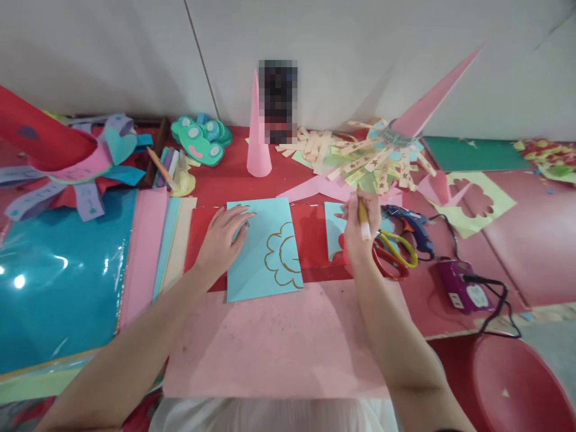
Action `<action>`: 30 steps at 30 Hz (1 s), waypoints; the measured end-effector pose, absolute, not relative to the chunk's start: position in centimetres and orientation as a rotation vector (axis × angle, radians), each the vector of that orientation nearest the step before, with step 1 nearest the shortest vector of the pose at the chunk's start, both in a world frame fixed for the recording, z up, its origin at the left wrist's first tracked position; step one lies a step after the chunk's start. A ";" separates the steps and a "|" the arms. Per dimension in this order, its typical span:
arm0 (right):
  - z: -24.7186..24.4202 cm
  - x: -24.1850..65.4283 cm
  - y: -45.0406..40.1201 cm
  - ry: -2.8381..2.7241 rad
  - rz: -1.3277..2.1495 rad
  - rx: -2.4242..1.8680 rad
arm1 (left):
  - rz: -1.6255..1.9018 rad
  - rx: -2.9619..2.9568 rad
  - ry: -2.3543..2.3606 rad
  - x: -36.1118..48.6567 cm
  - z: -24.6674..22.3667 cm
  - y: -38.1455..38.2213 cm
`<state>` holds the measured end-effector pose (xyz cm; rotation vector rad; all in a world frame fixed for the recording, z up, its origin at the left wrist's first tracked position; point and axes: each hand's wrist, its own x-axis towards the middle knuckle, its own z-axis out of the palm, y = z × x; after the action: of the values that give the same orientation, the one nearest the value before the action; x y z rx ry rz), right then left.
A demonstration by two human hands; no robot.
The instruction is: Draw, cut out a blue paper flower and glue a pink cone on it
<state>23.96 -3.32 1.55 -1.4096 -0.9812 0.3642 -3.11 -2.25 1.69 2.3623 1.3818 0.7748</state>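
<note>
My left hand [225, 237] lies flat, fingers apart, on the left part of a light blue sheet of paper [252, 276]. Part of a scalloped flower outline [282, 255] is drawn in brown at the sheet's right edge. Farther right, my right hand [360, 225] is closed round a yellow-brown marker [364, 221]. Under and beside that hand is a second light blue piece of paper [332, 225], partly hidden. Red- and yellow-handled scissors [396, 255] lie just right of my right wrist, their blades out of sight.
A glue gun [416, 231] and a purple box with a cord [461, 285] lie to the right. Pink paper cones [258, 144] and paper strips stand behind. Coloured sheets [146, 240] and a red cone hat [45, 132] are left. A red stool [517, 384] is lower right.
</note>
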 end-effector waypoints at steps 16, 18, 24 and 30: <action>1.1 26.0 -3.0 -1.172 0.131 -1.799 | 0.698 2.356 1.409 -3.1 1.4 -2.2; 1.0 26.3 -3.1 -1.204 0.137 -1.823 | 0.689 2.371 1.411 -3.2 1.3 -2.2; 1.9 27.6 -3.8 -1.334 0.117 -1.925 | 0.611 2.374 1.424 -3.0 1.1 -2.3; 1.7 24.9 -4.1 -1.462 0.433 -1.797 | 0.397 2.408 1.564 -2.6 1.2 -2.6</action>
<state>24.87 -4.11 1.67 -1.7974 -1.4615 0.4327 -2.58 -2.59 1.15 2.4079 1.5635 0.3967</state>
